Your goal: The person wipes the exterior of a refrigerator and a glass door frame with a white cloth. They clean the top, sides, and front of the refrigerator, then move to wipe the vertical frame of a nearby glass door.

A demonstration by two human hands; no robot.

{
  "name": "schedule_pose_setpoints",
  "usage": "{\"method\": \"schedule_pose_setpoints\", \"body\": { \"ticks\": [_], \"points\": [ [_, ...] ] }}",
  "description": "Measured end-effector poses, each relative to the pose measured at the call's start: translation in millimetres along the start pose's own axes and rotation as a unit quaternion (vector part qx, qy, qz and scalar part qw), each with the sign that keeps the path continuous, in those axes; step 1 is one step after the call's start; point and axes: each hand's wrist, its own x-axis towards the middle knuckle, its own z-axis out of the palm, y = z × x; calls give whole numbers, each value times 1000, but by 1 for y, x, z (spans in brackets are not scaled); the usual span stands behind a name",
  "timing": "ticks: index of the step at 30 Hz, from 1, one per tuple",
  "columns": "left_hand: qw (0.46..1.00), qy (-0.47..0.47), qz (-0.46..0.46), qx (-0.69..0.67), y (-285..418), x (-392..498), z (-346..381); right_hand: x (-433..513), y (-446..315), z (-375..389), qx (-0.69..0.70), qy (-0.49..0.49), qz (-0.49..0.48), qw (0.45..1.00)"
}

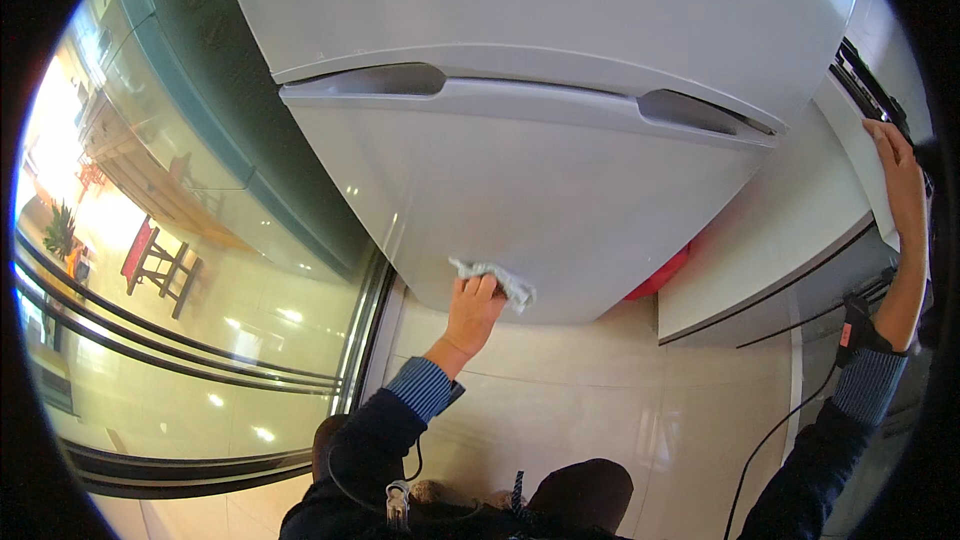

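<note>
In front of me stands a light grey two-door refrigerator [525, 187], with recessed handles [540, 94] between its upper and lower doors. My left hand [474, 315] grips a pale, crumpled cleaning cloth [506, 283] low on the lower door. The cloth lies against the door near its bottom edge; part of it is hidden by my fingers. Far to the right, my right hand [896, 172] rests on the edge of a white countertop [851, 139], beside a black appliance [870, 86] that is partly cut off. No object shows in that hand.
A glass sliding door [300, 330] with black-edged tracks stands at my left; a stool [161, 259] and a plant [60, 229] show through it. A white cabinet side [780, 225] and a red object [664, 274] flank the refrigerator. A cable [750, 457] hangs from my right wrist above the tiled floor [570, 390].
</note>
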Motion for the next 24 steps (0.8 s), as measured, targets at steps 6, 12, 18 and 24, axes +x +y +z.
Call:
{"method": "schedule_pose_setpoints", "body": {
  "ticks": [6, 12, 18, 24],
  "points": [
    [993, 8, -93, -76, -18, -9, -7, 9, 18, 2, -39, -7, -27, 999],
    [957, 286, -35, 26, -42, 105, -120, 7, 16, -7, -10, -19, -22, 1000],
    [925, 366, -91, 49, -74, 140, -147, 5, -25, -24, 24, -42, 6, 999],
    [976, 178, -118, 51, -60, -7, -19, -4, -49, -33, 17, -40, -34, 998]
  ]
}}
